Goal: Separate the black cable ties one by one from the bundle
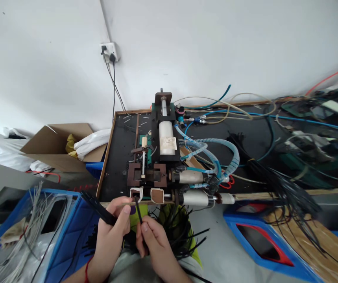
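My left hand is closed around a thick bundle of black cables, which sticks out to the upper left. Its index finger points towards the machine's front jaws. Between the thumb and fingers of my right hand is a single black cable, its tip up by the left front jaw. The right front jaw sits apart from it, with a gap between. Both jaws belong to a pneumatic machine at the bench edge. More loose black cables lie across my lap.
Left of me stands a blue bin with pale cables, behind it a cardboard box. Blue air hoses curve right of the machine. A black cable bundle hangs over the bench edge above another blue bin.
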Tool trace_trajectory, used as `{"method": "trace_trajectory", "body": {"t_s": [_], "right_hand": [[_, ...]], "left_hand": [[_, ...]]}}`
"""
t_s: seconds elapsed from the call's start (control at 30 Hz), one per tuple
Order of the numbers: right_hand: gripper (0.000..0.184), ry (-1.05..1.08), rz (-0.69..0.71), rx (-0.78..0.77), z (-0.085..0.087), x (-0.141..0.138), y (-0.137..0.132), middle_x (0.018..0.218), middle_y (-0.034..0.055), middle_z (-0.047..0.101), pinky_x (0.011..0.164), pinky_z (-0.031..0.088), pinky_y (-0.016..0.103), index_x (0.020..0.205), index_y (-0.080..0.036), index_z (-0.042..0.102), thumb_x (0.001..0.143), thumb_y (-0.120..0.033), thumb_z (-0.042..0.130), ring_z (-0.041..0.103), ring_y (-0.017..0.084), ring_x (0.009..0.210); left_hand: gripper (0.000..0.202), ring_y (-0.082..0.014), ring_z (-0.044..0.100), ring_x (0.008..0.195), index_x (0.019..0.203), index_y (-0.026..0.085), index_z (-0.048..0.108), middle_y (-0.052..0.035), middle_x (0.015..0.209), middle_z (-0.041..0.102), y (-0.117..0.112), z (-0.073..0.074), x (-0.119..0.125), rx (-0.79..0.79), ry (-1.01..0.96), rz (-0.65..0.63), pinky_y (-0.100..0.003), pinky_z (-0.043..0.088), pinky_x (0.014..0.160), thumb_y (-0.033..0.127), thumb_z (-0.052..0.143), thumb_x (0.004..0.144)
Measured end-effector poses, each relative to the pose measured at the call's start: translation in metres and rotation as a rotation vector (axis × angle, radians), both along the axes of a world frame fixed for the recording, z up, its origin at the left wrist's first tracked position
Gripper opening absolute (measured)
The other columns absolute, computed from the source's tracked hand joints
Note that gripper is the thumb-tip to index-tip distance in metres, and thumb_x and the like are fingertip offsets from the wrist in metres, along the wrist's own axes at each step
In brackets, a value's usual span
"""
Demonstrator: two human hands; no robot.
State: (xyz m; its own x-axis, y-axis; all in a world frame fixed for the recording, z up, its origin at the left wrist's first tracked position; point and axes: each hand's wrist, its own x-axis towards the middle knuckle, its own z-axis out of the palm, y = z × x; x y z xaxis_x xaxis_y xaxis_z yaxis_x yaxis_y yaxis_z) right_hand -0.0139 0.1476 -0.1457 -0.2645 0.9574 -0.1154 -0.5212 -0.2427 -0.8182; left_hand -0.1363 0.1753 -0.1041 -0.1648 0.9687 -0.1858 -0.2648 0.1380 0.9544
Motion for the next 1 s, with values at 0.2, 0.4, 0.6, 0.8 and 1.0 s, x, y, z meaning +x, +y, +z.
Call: {"method": "trace_trajectory", "body": {"t_s": [0.2, 0.4, 0.6, 0.8, 1.0], "right_hand": [[0.032, 0.603, -0.102, -0.168, 0.007, -0.018, 0.013, 0.044, -0.0106, 0.034, 0.048, 0.027, 0.024, 0.077, -0.021, 0.059, 0.1, -0.042, 0.059, 0.021, 0.01, 0.043], [0.028, 0.691, -0.094, -0.23, 0.007, -0.021, 0.017, 0.042, -0.0109, 0.034, 0.048, 0.028, 0.023, 0.076, -0.02, 0.063, 0.096, -0.039, 0.066, 0.017, 0.01, 0.041], [0.028, 0.692, -0.139, -0.245, 0.005, -0.021, 0.017, 0.043, -0.0113, 0.033, 0.048, 0.029, 0.023, 0.075, -0.021, 0.062, 0.096, -0.039, 0.067, 0.015, 0.01, 0.042], [0.03, 0.654, -0.108, -0.239, 0.007, -0.025, 0.022, 0.04, -0.0109, 0.034, 0.048, 0.028, 0.024, 0.075, -0.021, 0.06, 0.095, -0.042, 0.067, 0.017, 0.01, 0.041], [0.035, 0.564, -0.076, -0.272, 0.007, -0.022, 0.025, 0.038, -0.0122, 0.03, 0.047, 0.025, 0.026, 0.073, -0.022, 0.055, 0.094, -0.048, 0.065, 0.014, 0.01, 0.039]], "left_hand": [[0.027, -0.0086, 0.025, 0.044, 0.105, 0.023, 0.062, 0.0084, 0.056, 0.037, 0.005, 0.009, -0.001, 0.088, -0.263, -0.019, -0.019, 0.024, 0.042, 0.046, 0.063, 0.092], [0.042, -0.0093, 0.028, 0.045, 0.105, 0.022, 0.061, 0.0058, 0.059, 0.041, 0.006, 0.011, -0.006, 0.096, -0.342, -0.089, -0.022, 0.026, 0.044, 0.06, 0.062, 0.085], [0.044, -0.0093, 0.029, 0.045, 0.103, 0.022, 0.061, 0.0051, 0.061, 0.042, 0.007, 0.013, -0.005, 0.09, -0.393, -0.125, -0.023, 0.026, 0.045, 0.062, 0.061, 0.083], [0.04, -0.0105, 0.032, 0.046, 0.094, 0.024, 0.058, 0.0041, 0.062, 0.043, 0.008, 0.017, -0.005, 0.069, -0.449, -0.139, -0.024, 0.03, 0.047, 0.063, 0.059, 0.084], [0.032, -0.0092, 0.028, 0.043, 0.082, 0.024, 0.048, 0.005, 0.06, 0.042, 0.011, 0.012, -0.006, 0.078, -0.465, -0.104, -0.022, 0.023, 0.043, 0.054, 0.053, 0.093]]}}
